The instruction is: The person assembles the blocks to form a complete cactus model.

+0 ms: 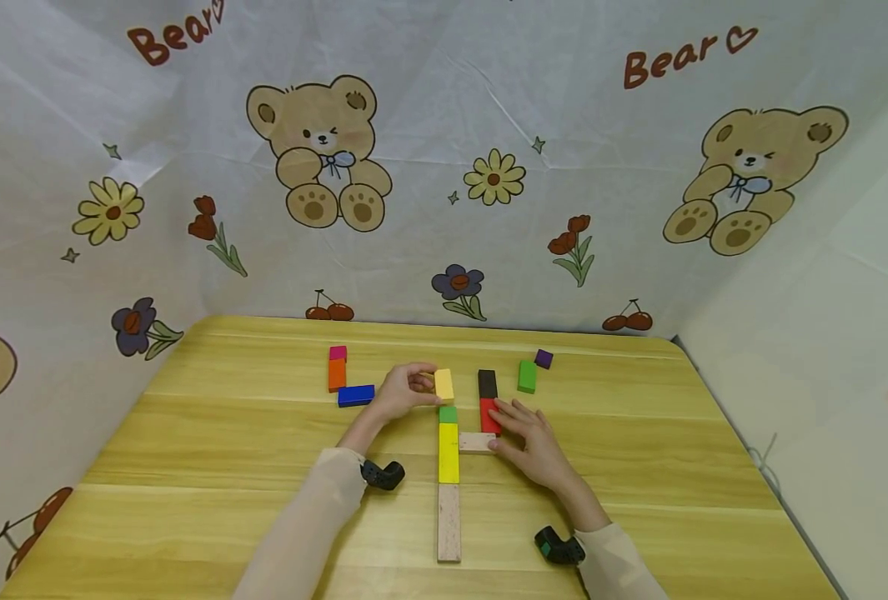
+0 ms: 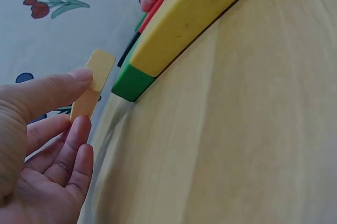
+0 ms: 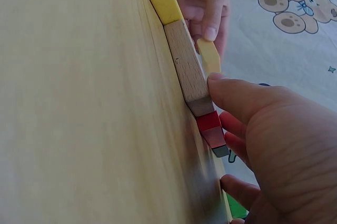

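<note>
My left hand (image 1: 401, 393) pinches a pale orange block (image 1: 444, 386) between thumb and fingers. In the left wrist view that pale orange block (image 2: 103, 69) is raised, apart from the end of a small green block (image 2: 132, 83). A line of blocks runs toward me: the small green block (image 1: 448, 414), a yellow block (image 1: 449, 453) and a long plain wooden block (image 1: 449, 522). A shorter plain wooden block (image 1: 477, 442) branches off to the right. My right hand (image 1: 535, 446) rests with spread fingers at the red block (image 1: 486, 417), its thumb at the shorter wooden block's end.
Beyond the red block lies a black block (image 1: 487, 384). A green block (image 1: 527, 377) and a purple cube (image 1: 544, 358) lie to the right. On the left are pink (image 1: 338, 352), orange (image 1: 336, 375) and blue (image 1: 357, 396) blocks. A printed cloth (image 1: 413, 275) hangs behind the table.
</note>
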Motion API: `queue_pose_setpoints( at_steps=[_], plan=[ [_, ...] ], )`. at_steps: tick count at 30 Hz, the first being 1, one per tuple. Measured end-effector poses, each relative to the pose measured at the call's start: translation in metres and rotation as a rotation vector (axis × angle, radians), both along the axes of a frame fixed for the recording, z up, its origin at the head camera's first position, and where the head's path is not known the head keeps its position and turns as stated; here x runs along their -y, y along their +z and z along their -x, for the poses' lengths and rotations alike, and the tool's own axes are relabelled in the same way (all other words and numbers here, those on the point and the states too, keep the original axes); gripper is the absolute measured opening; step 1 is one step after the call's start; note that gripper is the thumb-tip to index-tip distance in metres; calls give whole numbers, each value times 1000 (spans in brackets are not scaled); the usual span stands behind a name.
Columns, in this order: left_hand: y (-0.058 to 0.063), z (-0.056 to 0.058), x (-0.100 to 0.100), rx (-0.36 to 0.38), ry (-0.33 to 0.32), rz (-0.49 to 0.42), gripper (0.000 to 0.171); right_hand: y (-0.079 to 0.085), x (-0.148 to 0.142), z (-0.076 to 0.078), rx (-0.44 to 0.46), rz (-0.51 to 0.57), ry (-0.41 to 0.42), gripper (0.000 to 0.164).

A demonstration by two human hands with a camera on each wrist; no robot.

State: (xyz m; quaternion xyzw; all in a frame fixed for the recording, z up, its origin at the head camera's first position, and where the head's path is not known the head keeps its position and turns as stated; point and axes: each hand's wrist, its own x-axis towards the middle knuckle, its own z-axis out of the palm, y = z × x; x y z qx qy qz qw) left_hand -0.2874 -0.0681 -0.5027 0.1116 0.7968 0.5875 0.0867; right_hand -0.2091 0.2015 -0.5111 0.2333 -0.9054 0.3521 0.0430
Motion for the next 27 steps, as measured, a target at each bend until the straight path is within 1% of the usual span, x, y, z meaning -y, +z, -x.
queue_pose_setpoints(
  at_steps=[4, 8, 18, 27],
  plan=[
    [-3, 0, -4, -19, -18, 10, 56, -1, -1, 1, 14, -9, -3, 53],
    [-6, 1, -5, -26, -22, 18, 56, -1, -1, 0, 22, -7, -4, 53],
    [-7, 5, -4, -31, -44, 24, 55, 0, 0, 0, 31, -11, -12, 54],
    [-7, 6, -5, -39, -65, 91, 55, 0, -1, -1, 38, 1, -5, 54]
  ],
)
